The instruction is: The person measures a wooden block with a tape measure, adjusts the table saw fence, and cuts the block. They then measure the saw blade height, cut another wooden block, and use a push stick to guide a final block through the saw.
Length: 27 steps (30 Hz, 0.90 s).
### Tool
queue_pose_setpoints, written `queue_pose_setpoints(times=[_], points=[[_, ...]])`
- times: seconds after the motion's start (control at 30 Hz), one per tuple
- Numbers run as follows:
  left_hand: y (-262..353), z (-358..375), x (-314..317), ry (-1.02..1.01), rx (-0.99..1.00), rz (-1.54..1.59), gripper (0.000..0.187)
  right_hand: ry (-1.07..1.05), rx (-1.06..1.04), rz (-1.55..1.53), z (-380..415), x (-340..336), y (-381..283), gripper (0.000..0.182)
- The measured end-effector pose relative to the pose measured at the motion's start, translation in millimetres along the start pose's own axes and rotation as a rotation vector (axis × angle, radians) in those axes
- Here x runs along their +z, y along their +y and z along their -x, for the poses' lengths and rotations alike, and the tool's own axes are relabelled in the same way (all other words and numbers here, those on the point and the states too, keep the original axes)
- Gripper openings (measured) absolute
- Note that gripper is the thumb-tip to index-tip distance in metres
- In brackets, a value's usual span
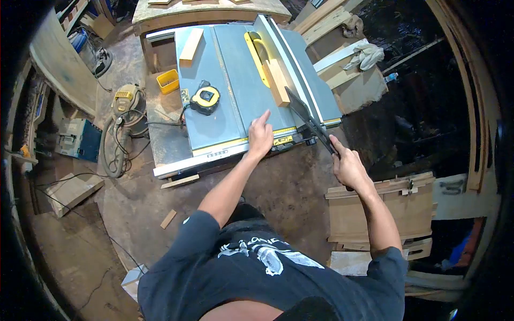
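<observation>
My right hand [350, 168] is wrapped round the handle of a black push stick [310, 120]. The far end of the stick meets the near end of a wooden block [277, 85], which lies along the metal fence [294, 72] of a table saw [227, 117]. Part of the yellow throat plate [251, 51] shows beside and beyond the block; I cannot make out the blade. My left hand [261, 135] is over the saw's front edge with the index finger stretched towards the block, apart from it, holding nothing visible.
On the saw table's left are a tape measure [205, 99] and another wooden block [191, 47]. A yellow tray [168, 82] sits beside it. A vacuum [128, 104] with hose and cords stands on the floor to the left. Boards [380, 208] are stacked at the right.
</observation>
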State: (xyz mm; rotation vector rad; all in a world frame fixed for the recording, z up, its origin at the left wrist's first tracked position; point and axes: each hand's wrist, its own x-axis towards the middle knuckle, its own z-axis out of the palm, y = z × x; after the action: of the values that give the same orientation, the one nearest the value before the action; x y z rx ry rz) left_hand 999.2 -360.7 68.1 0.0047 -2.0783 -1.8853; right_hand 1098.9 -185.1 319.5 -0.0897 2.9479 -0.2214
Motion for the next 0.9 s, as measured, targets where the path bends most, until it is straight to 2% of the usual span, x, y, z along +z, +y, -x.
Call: queue_pose_setpoints(times=[0.07, 0.13, 0.23, 0.3, 0.33, 0.4, 0.43, 0.5, 0.53, 0.6, 0.63, 0.7, 0.73, 0.9], points=[[17.5, 36.2, -24.0, 0.023, 0.08, 0.111, 0.041, -0.003, 0.014, 0.002, -4.0, -1.4, -2.1, 0.055], [34.7, 73.6, -50.9, -0.053, 0.074, 0.081, 0.037, -0.008, 0.027, 0.003, -7.0, 0.2, -0.6, 0.054], [11.7, 131.9, -69.3, -0.152, 0.099, 0.114, 0.032, 0.035, -0.028, 0.047, -12.6, 4.6, 3.2, 0.054], [-32.5, 166.9, -69.9, -0.179, -0.367, 0.368, 0.03, 0.017, -0.029, 0.053, -15.2, 1.0, -0.5, 0.054], [-61.6, 173.9, -70.6, -0.18, -0.364, 0.368, 0.03, 0.02, -0.028, 0.053, -16.0, 1.5, -0.2, 0.054], [-119.1, 177.8, -78.0, 0.001, -0.837, 0.476, 0.035, 0.032, -0.04, 0.022, -19.7, 3.5, -0.1, 0.054], [-134.0, 173.4, -83.5, 0.003, -0.833, 0.478, 0.035, 0.034, -0.043, 0.022, -21.5, 2.2, -1.6, 0.054], [-152.4, 158.0, -92.5, 0.194, -1.127, 0.676, 0.044, -0.006, 0.0, 0.014, -24.5, 0.1, -3.8, 0.054], [-157.6, 151.8, -94.0, 0.194, -1.125, 0.679, 0.044, -0.004, -0.002, 0.016, -26.3, 0.7, -2.4, 0.054], [-167.9, 141.3, -94.4, 0.367, -1.245, 0.949, 0.049, 0.021, -0.039, 0.035, -29.9, 3.2, 0.3, 0.054], [-173.3, 134.9, -92.9, 0.385, -1.265, 1.013, 0.054, 0.023, -0.04, 0.038, -31.0, 0.9, -1.7, 0.054], [-179.4, 129.5, -88.5, 0.398, -1.243, 1.145, 0.06, -0.053, 0.049, 0.064, -32.1, -6.2, -13.3, 0.056], [-182.7, 128.5, -87.1, 0.41, -1.222, 1.272, 0.066, -0.053, 0.049, 0.065, -33.8, -6.5, -13.2, 0.056], [-180.5, 118.1, -80.5, 0.458, -1.173, 1.454, 0.076, -0.028, 0.011, 0.043, -44.7, -2.4, -7.0, 0.057]])
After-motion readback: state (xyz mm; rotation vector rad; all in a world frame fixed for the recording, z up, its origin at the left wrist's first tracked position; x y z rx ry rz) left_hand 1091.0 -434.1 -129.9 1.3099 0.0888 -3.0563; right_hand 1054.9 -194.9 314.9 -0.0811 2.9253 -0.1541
